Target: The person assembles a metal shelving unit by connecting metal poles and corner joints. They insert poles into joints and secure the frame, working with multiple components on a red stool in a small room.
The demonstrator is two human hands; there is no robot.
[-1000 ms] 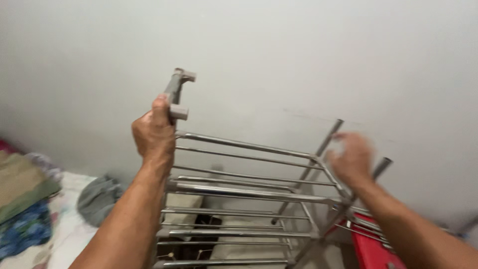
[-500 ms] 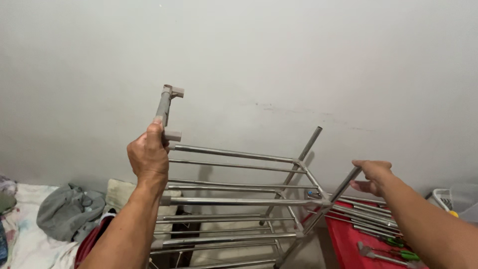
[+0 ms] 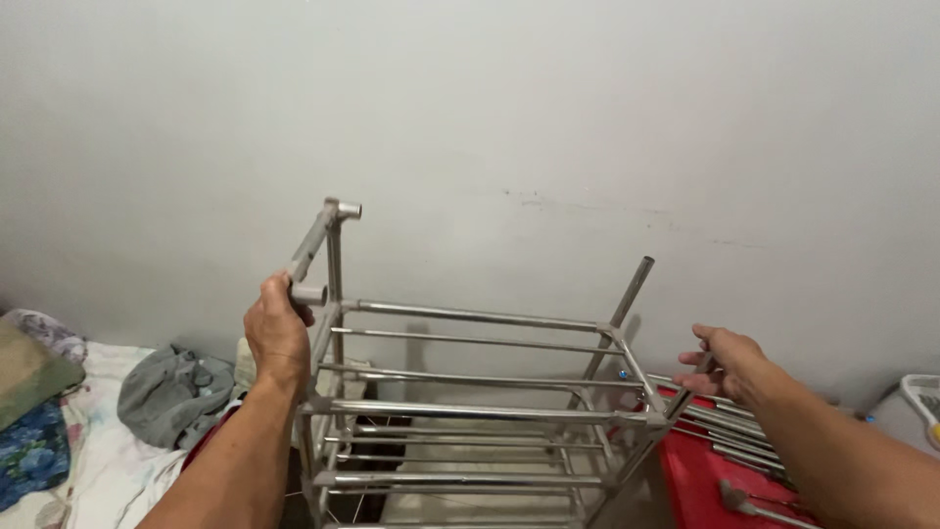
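A metal shelf rack point(image 3: 470, 411) of silver tubes stands in front of me against a pale wall. My left hand point(image 3: 277, 333) grips the left side piece point(image 3: 328, 245) where it rises above the top shelf, by a short open tube socket. My right hand point(image 3: 734, 364) is at the top end of the front right post point(image 3: 676, 397), with thumb and fingers closed loosely around it. The back right post point(image 3: 632, 289) stands bare and slanted above the rack's corner.
Several loose metal tubes point(image 3: 734, 426) lie on a red surface point(image 3: 695, 475) to the right of the rack. A grey cloth point(image 3: 171, 392) and floral bedding point(image 3: 39, 456) lie at the left. A white basket point(image 3: 920, 397) shows at the right edge.
The view has dropped and shifted, so the rack sits lower in the picture. My right hand came off the rack's right corner, swung out right, and now closes on the front right post. My left hand kept its grip.
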